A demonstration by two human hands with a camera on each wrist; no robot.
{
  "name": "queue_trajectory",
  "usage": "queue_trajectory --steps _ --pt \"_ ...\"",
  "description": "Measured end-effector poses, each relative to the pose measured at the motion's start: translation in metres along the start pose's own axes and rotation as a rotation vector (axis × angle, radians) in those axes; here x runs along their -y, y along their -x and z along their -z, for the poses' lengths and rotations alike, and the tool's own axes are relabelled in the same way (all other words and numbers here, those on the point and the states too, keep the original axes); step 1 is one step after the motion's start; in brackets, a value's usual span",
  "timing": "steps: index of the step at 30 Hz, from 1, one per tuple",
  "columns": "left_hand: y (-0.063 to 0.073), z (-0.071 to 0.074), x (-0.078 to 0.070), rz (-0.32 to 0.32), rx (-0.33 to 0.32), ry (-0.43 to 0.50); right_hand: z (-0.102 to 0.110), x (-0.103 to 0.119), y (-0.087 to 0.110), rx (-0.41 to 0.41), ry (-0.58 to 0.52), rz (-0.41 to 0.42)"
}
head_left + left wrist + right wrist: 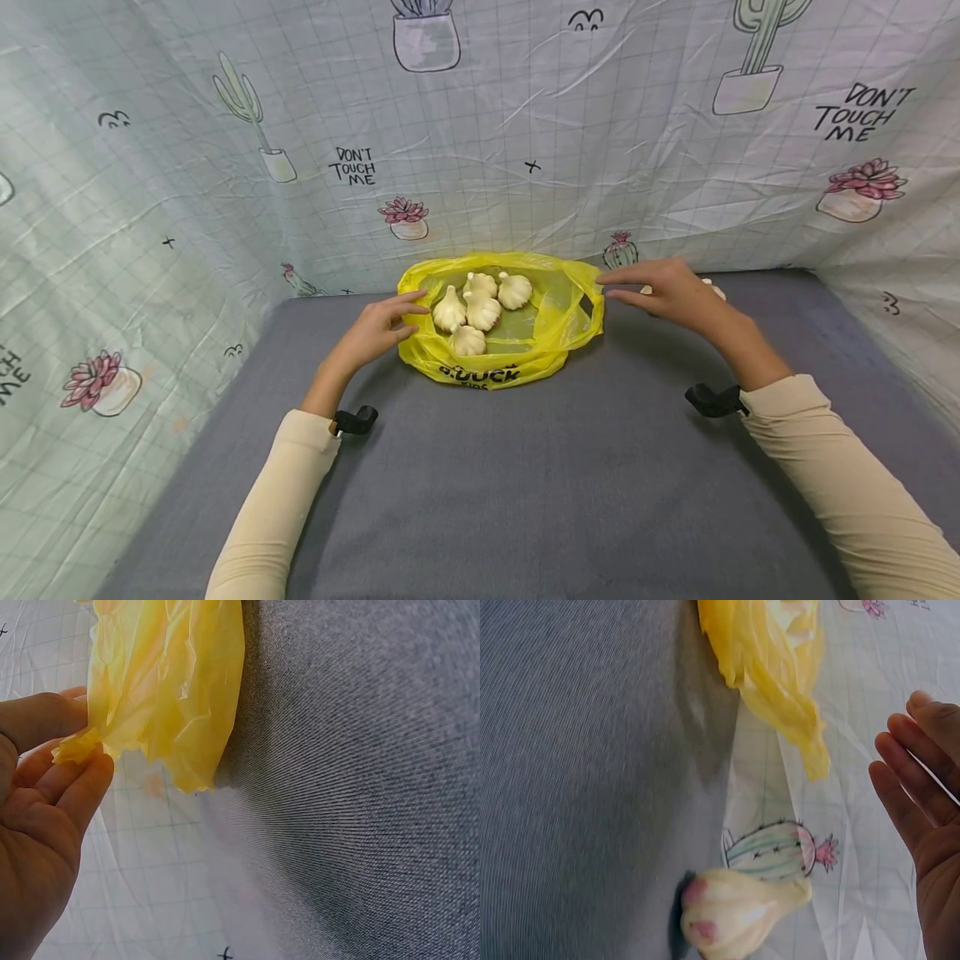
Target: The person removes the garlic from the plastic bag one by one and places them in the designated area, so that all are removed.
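Observation:
A yellow plastic bag [487, 375] with black lettering lies at the back of the grey surface, its mouth spread wide. Several garlic bulbs [483, 311] sit inside it, mostly toward its left half. My left hand [375, 332] is at the bag's left rim; a crumpled yellow end [76, 745] of the bag lies between thumb and fingers, which stand apart. To the right, my right hand [671, 293] hovers near the bag's other end, fingers straight and holding nothing. Another garlic bulb [727, 913] lies outside the bag, largely hidden behind that hand in the head view.
A patterned cloth [480, 167] with cactus drawings hangs behind the table and along both sides. Grey fabric [525, 483] covers the table. One more garlic bulb [716, 288] shows partly past the right hand. Black wrist mounts [356, 421] sit on both forearms.

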State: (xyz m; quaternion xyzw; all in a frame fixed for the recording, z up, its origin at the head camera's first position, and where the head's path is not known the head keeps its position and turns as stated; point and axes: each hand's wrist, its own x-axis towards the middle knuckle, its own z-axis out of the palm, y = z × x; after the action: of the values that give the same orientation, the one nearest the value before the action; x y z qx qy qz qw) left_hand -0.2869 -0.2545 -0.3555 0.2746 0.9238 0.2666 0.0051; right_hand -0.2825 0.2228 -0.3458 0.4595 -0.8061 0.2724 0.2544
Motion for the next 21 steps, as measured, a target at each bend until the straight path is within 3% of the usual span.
queue_trajectory --steps 10,17,21 --pt "-0.001 0.000 -0.002 0.003 0.010 -0.031 -0.021 0.008 -0.017 0.045 -0.078 -0.062" --pt "-0.001 0.000 -0.002 -0.005 0.006 -0.035 -0.043 0.013 -0.032 0.040 -0.113 0.054" --pt "0.000 -0.001 -0.001 -0.005 0.011 -0.035 -0.053 0.018 -0.039 0.114 -0.146 0.043"
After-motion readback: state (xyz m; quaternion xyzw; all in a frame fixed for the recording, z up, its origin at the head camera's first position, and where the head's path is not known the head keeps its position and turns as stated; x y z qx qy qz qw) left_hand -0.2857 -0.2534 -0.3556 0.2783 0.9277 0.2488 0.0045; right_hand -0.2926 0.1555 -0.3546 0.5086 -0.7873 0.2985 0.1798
